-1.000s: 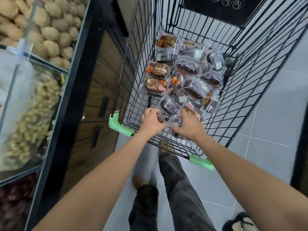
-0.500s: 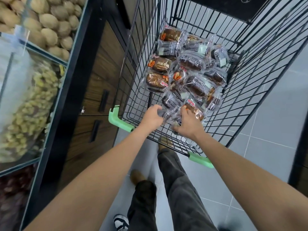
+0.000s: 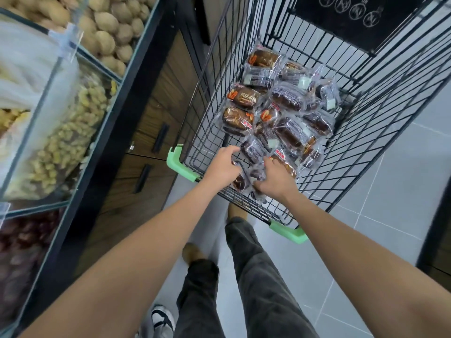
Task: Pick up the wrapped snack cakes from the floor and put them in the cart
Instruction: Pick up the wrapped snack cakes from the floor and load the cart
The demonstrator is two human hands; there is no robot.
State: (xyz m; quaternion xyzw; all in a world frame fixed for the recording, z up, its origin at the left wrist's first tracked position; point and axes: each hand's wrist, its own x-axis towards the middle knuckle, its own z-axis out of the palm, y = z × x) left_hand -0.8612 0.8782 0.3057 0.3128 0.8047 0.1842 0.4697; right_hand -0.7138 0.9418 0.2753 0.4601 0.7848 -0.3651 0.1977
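A black wire cart (image 3: 366, 123) with green handle corners (image 3: 180, 167) stands in front of me. Several wrapped snack cakes (image 3: 288, 101), brown in clear plastic, lie piled on its bottom. My left hand (image 3: 220, 167) and my right hand (image 3: 275, 181) reach over the near rim, close together inside the cart. Between them they press a small bunch of wrapped snack cakes (image 3: 240, 182) just above the near end of the pile. My left fingers stretch forward over the bunch. I see no cakes on the visible floor.
Glass bulk bins of round nuts (image 3: 102, 37) and pale dried fruit (image 3: 68, 132) line the left, above a wooden cabinet (image 3: 146, 142). A black sign (image 3: 353, 20) hangs on the cart's far end. Grey tile floor (image 3: 390, 191) lies right. My legs stand below the cart.
Both hands have moved a little farther into the cart with the bunch of cakes. My left fingers have spread forward. A shoe has come into view below.
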